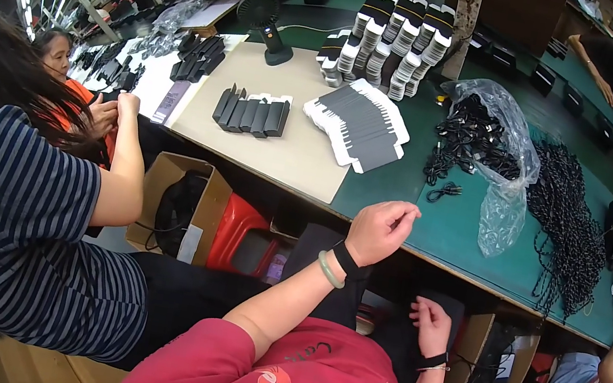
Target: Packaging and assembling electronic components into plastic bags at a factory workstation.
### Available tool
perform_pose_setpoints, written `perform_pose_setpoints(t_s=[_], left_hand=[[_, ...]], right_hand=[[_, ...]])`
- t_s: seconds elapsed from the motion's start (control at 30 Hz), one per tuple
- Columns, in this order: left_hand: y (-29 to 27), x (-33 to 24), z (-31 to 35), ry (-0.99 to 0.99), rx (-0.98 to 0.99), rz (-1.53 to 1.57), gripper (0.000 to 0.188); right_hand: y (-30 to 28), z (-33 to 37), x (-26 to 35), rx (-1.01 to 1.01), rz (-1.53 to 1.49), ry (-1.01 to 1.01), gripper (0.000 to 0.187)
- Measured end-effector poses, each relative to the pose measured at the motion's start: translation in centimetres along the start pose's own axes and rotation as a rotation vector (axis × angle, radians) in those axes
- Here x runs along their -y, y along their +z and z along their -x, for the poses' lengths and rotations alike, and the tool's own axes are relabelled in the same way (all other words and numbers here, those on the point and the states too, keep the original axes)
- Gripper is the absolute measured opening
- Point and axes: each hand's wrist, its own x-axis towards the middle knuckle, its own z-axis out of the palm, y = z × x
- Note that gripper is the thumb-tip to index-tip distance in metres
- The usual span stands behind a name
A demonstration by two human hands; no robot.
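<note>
My left hand (pixel 381 233) is above the front edge of the green table (pixel 442 258), with a black band and a pale green bangle at the wrist. Its fingers are curled together toward the thumb, and nothing shows in them. Lower down, over my lap, my right hand (pixel 432 327) has loosely bent fingers that stand apart and holds nothing. Nearest to my left hand lies a fanned stack of flat dark grey and white cartons (pixel 363 126). Several folded dark boxes (pixel 252 114) stand in a row to its left on a beige board (pixel 302 170).
Banded carton stacks (pixel 399 40) stand at the back beside a small black fan (pixel 262 24). Black cables (pixel 478 127) spill from a clear plastic bag (pixel 503 218); braided cords (pixel 565 212) hang over the edge. A co-worker in stripes (pixel 66 206) sits close on my left. Open boxes (pixel 181 206) flank my legs.
</note>
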Motion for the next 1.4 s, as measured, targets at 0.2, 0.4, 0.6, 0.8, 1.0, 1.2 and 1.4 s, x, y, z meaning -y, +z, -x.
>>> perform_pose_setpoints(t_s=[0.2,0.4,0.6,0.8,1.0,1.2,1.4], left_hand=[[-0.4,-0.4,0.0,-0.165,0.038,0.100,0.012],[-0.2,0.2,0.1,-0.134,0.032,0.059,0.023],[-0.3,0.5,0.0,-0.074,0.083,-0.044,0.030],[-0.2,0.1,0.0,-0.071,0.066,-0.026,0.025],[-0.1,-0.1,0.2,-0.140,0.031,0.123,0.008],[-1.0,-2.4,-0.1,-0.277,0.075,0.436,0.009],[-9.4,-12.7,-1.6,0.236,0.396,0.614,0.018]], right_hand=[[-4.1,-1.4,-2.2,-0.127,-0.288,0.242,0.027],[-4.6,-2.1,-2.6,-0.129,-0.401,0.337,0.031],[-5.2,-2.4,-2.4,-0.121,-0.430,0.360,0.033],[-5.3,-2.4,-2.6,-0.132,-0.445,0.359,0.033],[-5.4,-2.6,-2.8,-0.131,-0.442,0.353,0.034],[-5.4,-2.6,-2.5,-0.134,-0.413,0.366,0.035],[-5.5,-2.6,-2.4,-0.147,-0.426,0.375,0.035]])
